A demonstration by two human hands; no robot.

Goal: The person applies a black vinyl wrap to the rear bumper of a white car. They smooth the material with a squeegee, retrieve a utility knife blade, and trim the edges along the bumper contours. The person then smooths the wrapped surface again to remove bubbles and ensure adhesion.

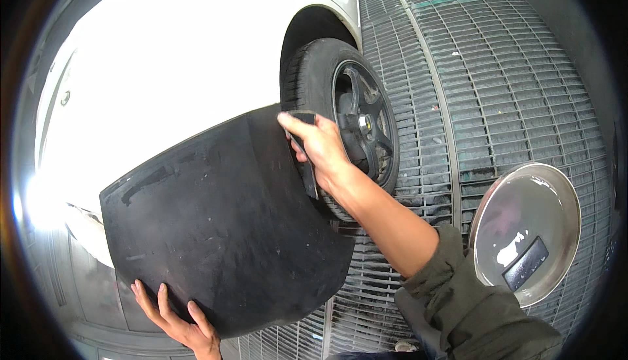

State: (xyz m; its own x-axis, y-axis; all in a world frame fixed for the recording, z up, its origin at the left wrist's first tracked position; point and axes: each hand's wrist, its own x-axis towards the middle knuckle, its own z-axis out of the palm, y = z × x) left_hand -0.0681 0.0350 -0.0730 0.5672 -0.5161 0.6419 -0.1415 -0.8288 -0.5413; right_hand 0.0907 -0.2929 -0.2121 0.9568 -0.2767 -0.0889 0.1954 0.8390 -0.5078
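A large matte black curved panel [216, 229], like a car's hood, leans against the white car body [176, 46]; dull smears mark its surface. At its lower left edge my left hand [176, 321] rests with the fingers spread on the panel, gripping nothing. My right hand [322, 147] is closed around a dark, flat, bent strip that looks like sandpaper [310, 180], at the panel's upper right corner. One end of the strip shows above my fingers, and the other hangs below the hand, in front of the tyre.
The car's wheel [366, 118] stands just behind my right hand. A round metal basin [479, 222] with liquid sits at the right, a dark rectangular piece [526, 264] in it. Metal floor grating [490, 79] runs underneath. Bright light glares at the far left.
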